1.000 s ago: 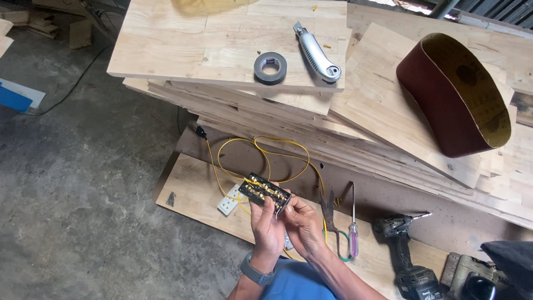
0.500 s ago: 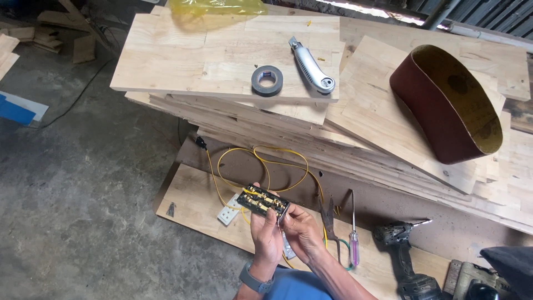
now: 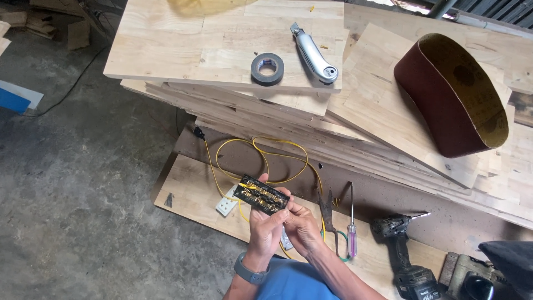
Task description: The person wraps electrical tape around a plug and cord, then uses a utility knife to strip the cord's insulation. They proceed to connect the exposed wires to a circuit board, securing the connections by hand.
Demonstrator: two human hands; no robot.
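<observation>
Pale, matt wooden boards (image 3: 222, 50) carry a glossy metal knife (image 3: 315, 54), a matt black tape roll (image 3: 267, 69) and a rough, reddish-brown sanding belt (image 3: 452, 94).

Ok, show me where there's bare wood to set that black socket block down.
Free: top board left of the tape roll; low board left of the white socket. Crowded: right of both hands, left hand and right hand, by shears, screwdriver, drill.

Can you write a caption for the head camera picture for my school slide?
Both hands, left hand and right hand, hold a black electrical part above yellow wire beside stacked boards.
</observation>
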